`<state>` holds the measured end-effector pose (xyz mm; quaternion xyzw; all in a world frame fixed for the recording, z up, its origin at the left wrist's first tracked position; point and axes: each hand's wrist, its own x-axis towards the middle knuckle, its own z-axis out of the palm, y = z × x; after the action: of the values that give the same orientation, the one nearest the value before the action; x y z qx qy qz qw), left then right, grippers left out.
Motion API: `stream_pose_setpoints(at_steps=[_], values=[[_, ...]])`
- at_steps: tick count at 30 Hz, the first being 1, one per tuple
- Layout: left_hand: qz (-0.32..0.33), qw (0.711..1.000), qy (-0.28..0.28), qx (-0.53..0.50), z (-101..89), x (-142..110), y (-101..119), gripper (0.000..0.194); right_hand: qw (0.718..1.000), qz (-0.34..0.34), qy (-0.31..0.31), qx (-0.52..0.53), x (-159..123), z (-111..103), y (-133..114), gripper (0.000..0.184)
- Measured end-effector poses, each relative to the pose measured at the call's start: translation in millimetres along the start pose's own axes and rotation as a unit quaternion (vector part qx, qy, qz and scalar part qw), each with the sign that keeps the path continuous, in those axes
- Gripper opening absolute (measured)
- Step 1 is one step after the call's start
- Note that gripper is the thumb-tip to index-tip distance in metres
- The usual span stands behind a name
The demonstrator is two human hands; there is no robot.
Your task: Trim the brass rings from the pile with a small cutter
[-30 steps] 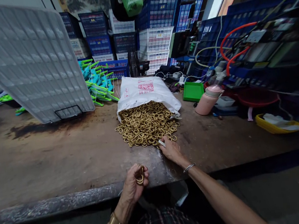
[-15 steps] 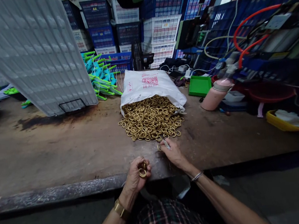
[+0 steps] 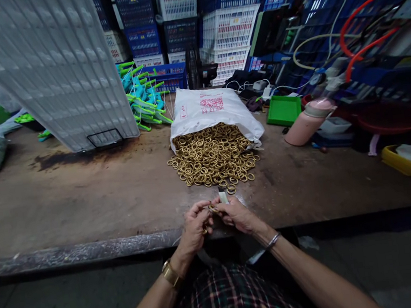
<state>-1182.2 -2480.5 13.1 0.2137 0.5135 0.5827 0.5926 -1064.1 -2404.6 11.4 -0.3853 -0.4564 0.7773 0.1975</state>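
Observation:
My left hand [image 3: 195, 227] is curled around a few brass-coloured rings [image 3: 205, 230], mostly hidden by its fingers. Its thumb and fingertips meet those of my right hand [image 3: 237, 215] at one ring [image 3: 212, 208], pinched between the hands. A small flat pale tool with a dark tip [image 3: 223, 197] sticks up from my right hand; its exact kind is unclear. Just beyond the fingers spreads a heap of brass-coloured rings [image 3: 211, 158], spilling from the mouth of a white sack [image 3: 207, 106] with red print. One or two rings lie at the heap's near edge.
On the left a tall ribbed translucent panel [image 3: 69, 81] leans over the worktable [image 3: 84, 204]. Green and blue plastic pieces [image 3: 146, 101] lie behind it. To the right are a green tray [image 3: 283, 109], a pink cylinder [image 3: 308, 124] with red hose, and a yellow tray [image 3: 397, 163]. Stacked crates line the back.
My hands have come together; the left has turned over and risen toward the right. My right hand has drawn back slightly from the heap with a ring. The view has shifted a little.

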Motion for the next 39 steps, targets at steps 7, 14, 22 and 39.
stream_pose_setpoints(at_steps=[7, 14, 22, 39], values=[[0.064, 0.983, 0.038, 0.166, 2.2, -4.4, -3.8, 0.037, 0.997, 0.028, -0.064, 0.033, -1.7, 2.1, 5.4, 0.018], [0.221, 0.91, 0.091, 0.34, -5.0, -0.3, -4.9, 0.017, 0.984, -0.068, 0.057, -0.152, -2.3, 4.6, 5.7, 0.026], [0.13, 0.948, 0.063, 0.284, 3.6, -4.5, -4.9, 0.024, 0.937, -0.16, 0.111, -0.29, -0.8, 4.4, 8.8, 0.025], [-0.019, 0.997, -0.05, 0.049, 0.4, -9.9, -3.9, 0.035, 0.947, -0.133, 0.09, -0.277, 1.3, 0.1, 8.7, 0.023]])
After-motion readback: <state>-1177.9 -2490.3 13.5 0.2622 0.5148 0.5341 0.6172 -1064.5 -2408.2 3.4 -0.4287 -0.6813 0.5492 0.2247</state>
